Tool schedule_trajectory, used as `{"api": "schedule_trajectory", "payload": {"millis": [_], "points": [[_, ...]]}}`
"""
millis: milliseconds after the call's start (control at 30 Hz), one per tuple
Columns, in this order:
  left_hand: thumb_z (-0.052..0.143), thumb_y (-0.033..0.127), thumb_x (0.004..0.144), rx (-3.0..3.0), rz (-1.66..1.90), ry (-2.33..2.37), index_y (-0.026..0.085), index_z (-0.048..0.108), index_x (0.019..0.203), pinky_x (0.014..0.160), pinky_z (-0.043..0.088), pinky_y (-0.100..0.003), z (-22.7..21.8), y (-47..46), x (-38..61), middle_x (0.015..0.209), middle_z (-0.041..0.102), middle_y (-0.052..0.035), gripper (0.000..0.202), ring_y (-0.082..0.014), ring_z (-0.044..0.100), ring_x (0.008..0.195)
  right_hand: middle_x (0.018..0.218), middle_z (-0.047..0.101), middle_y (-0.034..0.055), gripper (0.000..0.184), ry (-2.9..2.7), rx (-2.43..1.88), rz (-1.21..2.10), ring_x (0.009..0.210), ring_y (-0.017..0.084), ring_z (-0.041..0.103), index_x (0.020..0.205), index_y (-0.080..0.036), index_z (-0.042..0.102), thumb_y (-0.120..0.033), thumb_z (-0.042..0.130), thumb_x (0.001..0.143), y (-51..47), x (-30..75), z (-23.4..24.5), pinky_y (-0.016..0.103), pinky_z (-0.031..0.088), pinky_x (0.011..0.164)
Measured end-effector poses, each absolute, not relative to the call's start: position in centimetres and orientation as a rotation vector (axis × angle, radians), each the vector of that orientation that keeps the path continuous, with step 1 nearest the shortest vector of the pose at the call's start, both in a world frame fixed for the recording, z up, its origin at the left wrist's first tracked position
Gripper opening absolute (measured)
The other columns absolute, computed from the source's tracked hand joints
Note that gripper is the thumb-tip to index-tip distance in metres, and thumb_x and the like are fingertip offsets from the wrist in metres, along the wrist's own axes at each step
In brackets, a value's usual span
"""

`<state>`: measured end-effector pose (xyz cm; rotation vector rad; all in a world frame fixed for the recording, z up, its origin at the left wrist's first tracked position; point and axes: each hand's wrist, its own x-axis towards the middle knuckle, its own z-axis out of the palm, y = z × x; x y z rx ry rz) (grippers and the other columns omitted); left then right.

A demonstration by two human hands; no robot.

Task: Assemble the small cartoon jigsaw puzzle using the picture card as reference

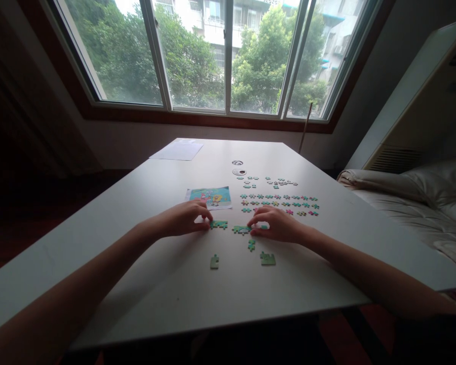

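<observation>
My left hand (185, 218) rests on the white table (155, 274), its curled fingers pinching a small joined strip of green jigsaw pieces (219, 224). My right hand (275, 223) lies just right of it, fingertips pressed on another green joined piece (241, 230). Between and below the hands lie loose green pieces (251, 245), (215, 261) and a small joined block (268, 259). Behind my right hand, several loose pieces (279, 201) are laid out in rows. A colourful reference picture (210, 196) lies behind my left hand.
A white sheet of paper (177, 150) lies at the table's far left. Two small round objects (238, 171) sit near the far middle. A bed with pale bedding (414, 203) stands to the right. Large windows (228, 56) face trees.
</observation>
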<state>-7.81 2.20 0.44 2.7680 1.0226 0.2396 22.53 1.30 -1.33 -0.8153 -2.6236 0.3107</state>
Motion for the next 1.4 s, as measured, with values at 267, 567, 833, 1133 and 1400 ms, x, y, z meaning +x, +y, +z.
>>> {"api": "schedule_trajectory", "payload": {"millis": [267,567,833,1133,1400], "points": [[0.055,0.032,0.082,2.701,0.247,1.010,0.022,0.068,0.091,0.071,0.043,-0.026,0.7,1.9,-7.4,0.086,0.064,-0.0043,0.019,-0.0161,0.057,0.077,0.092,0.065,0.0066,0.016,-2.653,-0.861,0.251,0.088,0.019,0.059,0.091,-0.021,0.069,-0.030,0.060,0.081,1.4,22.8,-0.7,0.033,0.046,0.078],[0.057,0.032,0.081,2.696,0.275,1.006,0.020,0.068,0.092,0.069,0.043,-0.024,0.7,1.8,-7.2,0.086,0.063,-0.0044,0.020,-0.0148,0.056,0.074,0.094,0.065,0.0076,0.024,-2.629,-0.851,0.248,0.088,0.019,0.059,0.097,-0.020,0.067,-0.036,0.062,0.080,1.8,21.7,-0.7,0.032,0.046,0.077],[0.052,0.020,0.081,2.729,0.302,0.979,0.019,0.069,0.092,0.071,0.045,-0.024,1.0,1.7,-7.4,0.083,0.064,-0.0045,0.020,-0.0135,0.057,0.072,0.089,0.065,0.0071,0.021,-2.689,-0.900,0.274,0.085,0.019,0.058,0.093,-0.020,0.068,-0.033,0.063,0.079,1.5,20.2,-0.1,0.030,0.044,0.074],[0.055,0.027,0.084,2.695,0.453,0.899,0.019,0.068,0.094,0.069,0.046,-0.026,-0.5,1.7,-6.5,0.087,0.062,-0.0066,0.019,-0.0145,0.057,0.073,0.083,0.065,0.0067,0.015,-2.704,-0.816,0.222,0.082,0.019,0.057,0.085,-0.017,0.068,-0.028,0.064,0.075,2.1,19.7,-0.1,0.031,0.043,0.075],[0.055,0.025,0.084,2.673,0.454,0.883,0.020,0.067,0.097,0.071,0.046,-0.026,-0.9,1.8,-6.4,0.089,0.061,-0.0056,0.018,-0.0139,0.056,0.073,0.075,0.065,0.0049,0.013,-2.664,-0.738,0.213,0.073,0.016,0.057,0.077,-0.016,0.066,-0.027,0.065,0.073,2.8,18.5,-0.7,0.030,0.044,0.074]]}}
